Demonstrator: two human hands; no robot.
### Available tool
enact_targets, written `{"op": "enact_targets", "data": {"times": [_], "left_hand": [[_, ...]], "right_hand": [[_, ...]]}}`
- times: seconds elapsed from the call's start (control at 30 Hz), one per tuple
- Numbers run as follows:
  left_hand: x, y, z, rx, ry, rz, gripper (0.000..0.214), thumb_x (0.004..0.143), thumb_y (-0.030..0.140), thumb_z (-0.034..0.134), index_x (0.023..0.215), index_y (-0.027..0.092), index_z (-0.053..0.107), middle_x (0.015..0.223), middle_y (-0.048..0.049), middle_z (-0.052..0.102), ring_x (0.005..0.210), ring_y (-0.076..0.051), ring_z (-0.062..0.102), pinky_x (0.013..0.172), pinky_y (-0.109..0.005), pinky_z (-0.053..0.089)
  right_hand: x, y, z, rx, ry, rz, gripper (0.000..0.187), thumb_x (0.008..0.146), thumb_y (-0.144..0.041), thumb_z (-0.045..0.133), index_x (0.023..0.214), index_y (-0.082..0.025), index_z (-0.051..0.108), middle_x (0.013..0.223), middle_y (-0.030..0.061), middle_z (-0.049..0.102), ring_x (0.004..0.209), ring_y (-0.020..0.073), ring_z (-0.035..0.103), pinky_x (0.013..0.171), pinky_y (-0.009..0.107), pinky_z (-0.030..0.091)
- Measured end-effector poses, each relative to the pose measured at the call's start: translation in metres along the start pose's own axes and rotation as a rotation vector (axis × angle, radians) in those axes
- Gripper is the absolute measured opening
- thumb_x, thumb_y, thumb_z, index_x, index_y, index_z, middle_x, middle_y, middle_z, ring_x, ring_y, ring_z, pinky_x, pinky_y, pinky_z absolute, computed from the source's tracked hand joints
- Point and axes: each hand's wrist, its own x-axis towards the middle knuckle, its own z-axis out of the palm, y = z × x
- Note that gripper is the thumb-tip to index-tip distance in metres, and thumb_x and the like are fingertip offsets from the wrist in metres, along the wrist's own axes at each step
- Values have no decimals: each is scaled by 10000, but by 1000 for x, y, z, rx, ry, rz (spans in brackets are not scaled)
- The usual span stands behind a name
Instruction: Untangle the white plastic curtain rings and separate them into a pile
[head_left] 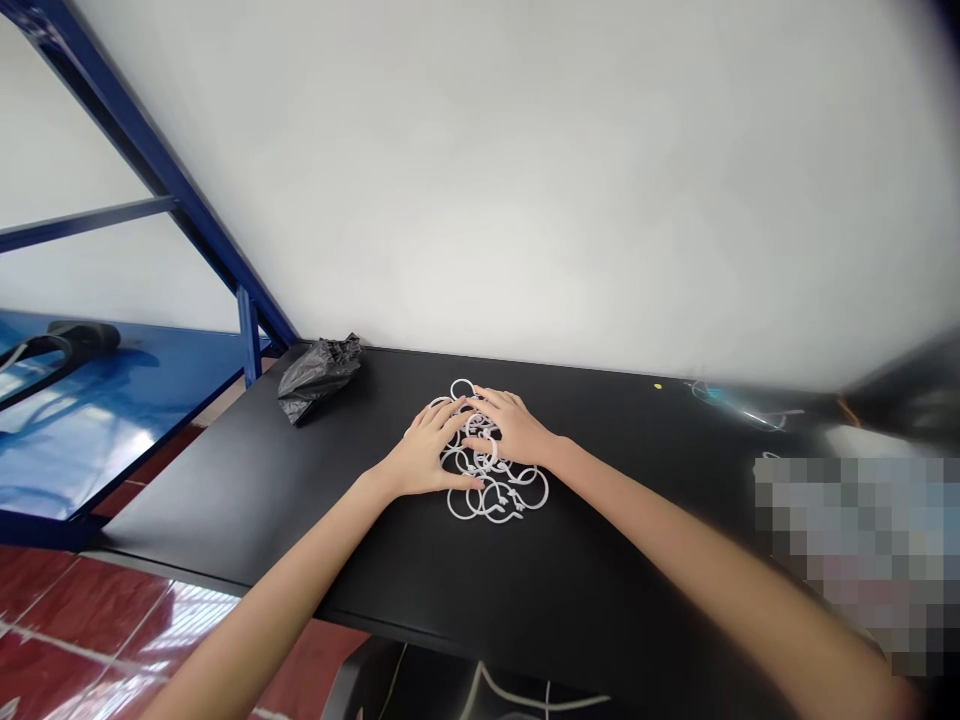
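A heap of white plastic rings (pixel 499 495), which look like shower curtain rings, lies in the middle of the black table. Some of them show open ends with small tips. My left hand (pixel 431 450) rests over the left side of the heap, its fingers spread. From the right, my right hand (pixel 514 430) reaches over the heap with its fingers apart and the thumb among the rings. The fingertips of both hands come close together at the far side. Rings beneath the palms are partly hidden.
A crumpled black plastic bag (pixel 321 378) sits at the table's back left. Clear plastic packaging (pixel 735 405) lies at the back right, near a pixelated area. A blue metal shelf (pixel 187 200) stands left, with a black object (pixel 67 345) on it. A white wall (pixel 525 200) rises behind.
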Motion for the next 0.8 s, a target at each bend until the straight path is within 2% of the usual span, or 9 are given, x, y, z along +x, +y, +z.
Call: {"op": "enact_targets", "data": {"times": [0.27, 0.43, 0.53, 0.67, 0.8], "left_hand": [[41, 52, 28, -117, 2, 156, 692, 831, 591, 620, 1402, 244, 441, 1503, -123, 431, 1360, -325, 410, 1141, -545, 302], [50, 76, 40, -228, -7, 112, 707, 852, 576, 606, 1444, 264, 378, 1477, -104, 470, 1359, -321, 409, 1126, -532, 324], [47, 82, 40, -282, -9, 61, 675, 867, 545, 607, 1440, 279, 369, 1466, -86, 488, 1392, -311, 383, 1164, -552, 265], [43, 83, 31, -363, 19, -22, 515, 895, 492, 589, 1350, 282, 472, 1388, -60, 576, 1365, -281, 449, 1198, -579, 188], [46, 76, 17, -439, 143, -71, 353, 899, 447, 592, 1180, 234, 604, 1295, -88, 642, 1324, -297, 502, 1157, -560, 308]], "right_hand": [[-71, 27, -17, 13, 260, 176, 474, 896, -495, 579, 1292, -237, 604, 1364, 111, 600, 1304, 310, 507, 1108, 535, 339], [-106, 32, -24, 88, 304, 261, 485, 866, -480, 629, 1294, -255, 597, 1377, 97, 595, 1324, 315, 498, 1142, 581, 276], [-116, 31, -30, 221, 363, 291, 497, 829, -480, 679, 1269, -261, 609, 1354, 90, 615, 1296, 301, 535, 1148, 569, 295], [-122, 28, -45, 418, 402, 333, 400, 799, -441, 719, 1153, -262, 669, 1321, 72, 635, 1236, 282, 587, 1079, 486, 433], [-134, 30, -72, 392, 340, 424, 396, 753, -381, 754, 1130, -280, 690, 1332, 54, 627, 1252, 311, 575, 1100, 515, 416]]}}
